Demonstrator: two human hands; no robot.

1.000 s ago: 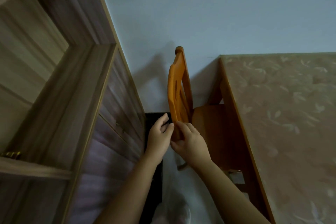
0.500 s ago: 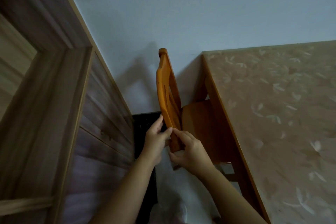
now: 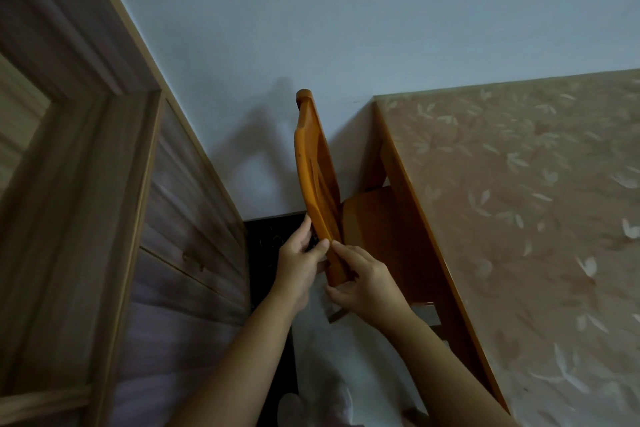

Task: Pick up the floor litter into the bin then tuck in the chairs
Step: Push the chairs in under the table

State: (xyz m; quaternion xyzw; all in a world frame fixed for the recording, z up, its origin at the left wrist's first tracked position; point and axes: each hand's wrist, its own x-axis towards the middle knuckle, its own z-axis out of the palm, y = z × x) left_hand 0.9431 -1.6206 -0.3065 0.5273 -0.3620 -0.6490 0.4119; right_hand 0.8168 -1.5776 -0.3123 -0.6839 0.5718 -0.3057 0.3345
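Note:
An orange wooden chair stands at the left side of the table, seen from above, its seat partly under the tabletop. Both hands hold the near end of the chair's backrest. My left hand grips it from the left, thumb on the top rail. My right hand wraps the lower corner from the right. No litter or bin shows in this view.
A wooden cabinet with drawers stands close on the left, leaving a narrow dark floor strip between it and the chair. A plain wall runs behind. The tabletop carries a leaf-patterned cover.
The view has swung left and up a little, and the chair sits slightly further under the table. Both hands have stayed on the backrest.

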